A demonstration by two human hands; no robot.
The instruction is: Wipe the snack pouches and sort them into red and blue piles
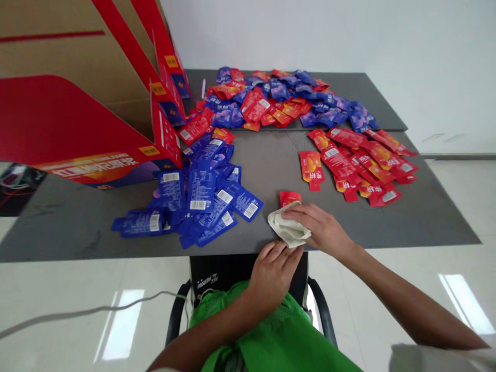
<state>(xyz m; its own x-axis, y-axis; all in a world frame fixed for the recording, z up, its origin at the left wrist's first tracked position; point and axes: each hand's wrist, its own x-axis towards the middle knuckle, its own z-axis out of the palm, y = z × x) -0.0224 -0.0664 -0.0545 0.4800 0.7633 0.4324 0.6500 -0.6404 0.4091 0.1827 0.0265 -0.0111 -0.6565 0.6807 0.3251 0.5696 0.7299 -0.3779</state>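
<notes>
My right hand (318, 227) is closed on a folded whitish cloth (290, 228), which lies over the lower part of a red pouch (290, 198) near the table's front edge. My left hand (276, 266) is at the table edge just below the cloth, its fingertips close to or under it; whether they pinch anything is hidden. A single red pouch (311, 168) lies flat beyond my right hand. To its right is a heap of red pouches (360, 160). Left of the cloth, blue pouches (201, 191) are piled loosely, several showing white barcodes.
Large red cardboard boxes (77, 129) stand open at the left of the grey table (263, 160). A mixed pile of red and blue pouches (271, 98) spreads along the back. A grey cable (96, 310) runs at the lower left.
</notes>
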